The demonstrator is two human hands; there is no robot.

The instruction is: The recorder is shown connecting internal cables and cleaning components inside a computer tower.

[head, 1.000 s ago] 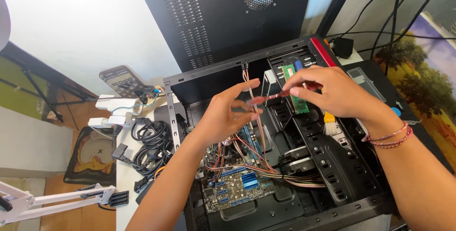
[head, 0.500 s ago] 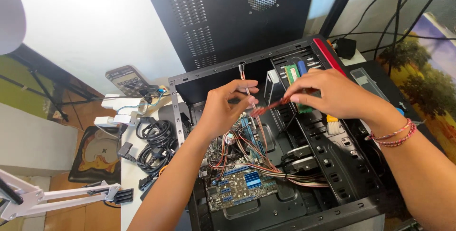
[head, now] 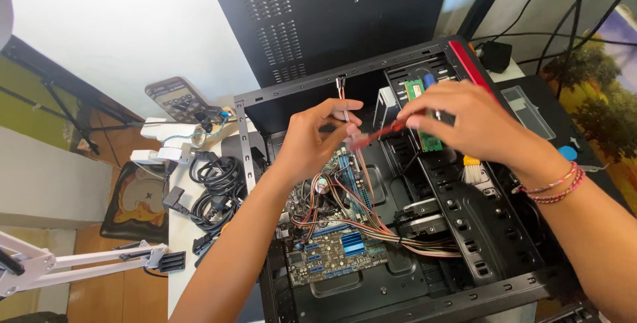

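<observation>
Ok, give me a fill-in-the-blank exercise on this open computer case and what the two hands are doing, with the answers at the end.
1. The left hand and right hand stretch a thin ____ cable between them.
2. The right wrist wears braided ____.
3. The motherboard inside the black case has ____ heatsinks.
4. Coiled black cords lie to the ____ of the case.

Missing words: red; bracelets; blue; left

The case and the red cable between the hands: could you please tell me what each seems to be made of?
Case: looks like sheet metal painted matte black, given its thin folded edges and punched holes. Red cable: probably a flat plastic-sheathed lead, smooth and slightly glossy; the left hand and right hand pinch it.
</observation>
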